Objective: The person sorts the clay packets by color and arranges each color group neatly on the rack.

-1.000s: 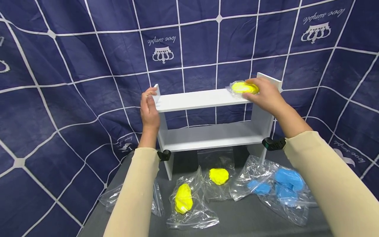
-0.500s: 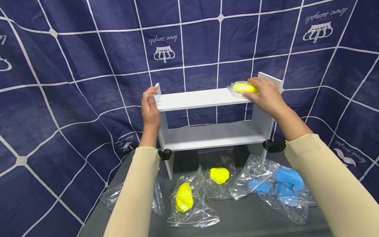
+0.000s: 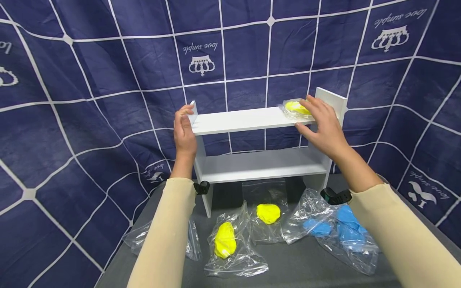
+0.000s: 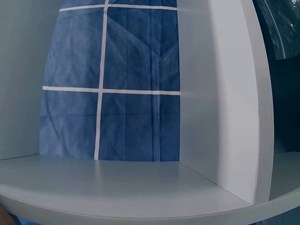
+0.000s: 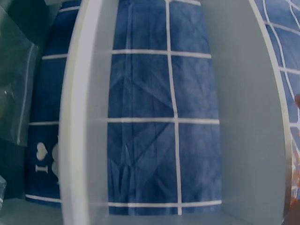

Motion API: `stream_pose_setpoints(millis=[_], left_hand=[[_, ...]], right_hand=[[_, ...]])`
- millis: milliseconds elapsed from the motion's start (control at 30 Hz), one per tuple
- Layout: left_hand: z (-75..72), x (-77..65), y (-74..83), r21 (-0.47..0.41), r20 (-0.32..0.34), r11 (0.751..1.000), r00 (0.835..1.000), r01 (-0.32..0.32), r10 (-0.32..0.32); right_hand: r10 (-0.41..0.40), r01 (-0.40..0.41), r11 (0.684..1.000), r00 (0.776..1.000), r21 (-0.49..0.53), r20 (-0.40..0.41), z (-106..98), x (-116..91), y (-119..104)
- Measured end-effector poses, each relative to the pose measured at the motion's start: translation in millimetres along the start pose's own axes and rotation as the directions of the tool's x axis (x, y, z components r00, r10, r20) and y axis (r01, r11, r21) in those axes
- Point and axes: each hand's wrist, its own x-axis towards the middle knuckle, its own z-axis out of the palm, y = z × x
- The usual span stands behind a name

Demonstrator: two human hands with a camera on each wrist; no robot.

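A yellow lump point(image 3: 296, 107) lies beside the spread right hand point(image 3: 325, 127); the left hand point(image 3: 185, 134) grips the shelf point(image 3: 237, 121).

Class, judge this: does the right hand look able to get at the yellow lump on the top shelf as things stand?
Probably yes: the right hand, thumb and fingers parted, is right beside the yellow lump, and only the lump's clear bag appears to lie between them.

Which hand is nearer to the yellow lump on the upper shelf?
The right hand: it is just beside the yellow lump, at its right end; the left hand grips the left side panel at the opposite end of the upper shelf.
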Motion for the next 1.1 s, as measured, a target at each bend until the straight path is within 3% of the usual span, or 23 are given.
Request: stream_pose_setpoints(millis=[167,267,367,500,733,900,1000,1100], left_hand=[[1.5,-1.2,2.9,0.02,-0.005,1.0,1.0,0.018,-0.018],[2.0,-2.6,5.0,0.04,0.002,0.999,0.999,0.032,-0.032],[0.5,-3.2,6.3,0.053,0.012,0.998,0.999,0.031,-0.032],[-1.4,-2.0,3.5,0.061,0.02,0.998,1.0,0.02,-0.021],[-1.0,2.4,-28.7,0.045,-0.01,0.999,1.0,-0.002,0.003],[-1.0,5.0,-40.1,0.044,-0.002,0.999,1.0,-0.007,0.007],[-0.9,4.4,-40.9,0.041,0.009,0.999,1.0,-0.009,0.009],[-2.0,2.5,-41.5,0.047,0.01,0.999,1.0,-0.007,0.007]], right_hand=[[-0.05,0.055,0.996,0.995,0.063,-0.082,6.0,-20.6,-12.5],[-0.102,0.124,0.985,0.979,0.122,-0.174,11.0,-36.7,-22.6],[-0.177,0.225,0.959,0.95,0.172,-0.255,19.3,-53.4,-33.1],[-0.239,0.304,0.919,0.936,0.25,-0.259,35.9,-76.1,-39.3],[-0.249,0.267,0.9,0.964,0.344,-0.096,69.8,-115.5,-31.8],[-0.166,0.137,0.943,0.984,0.302,0.07,87.7,-142.0,-17.6],[-0.079,0.027,0.96,0.981,0.28,0.179,101.2,-159.6,-7.4],[-0.02,-0.068,0.954,0.956,0.29,0.291,118.6,-174.4,2.6]])
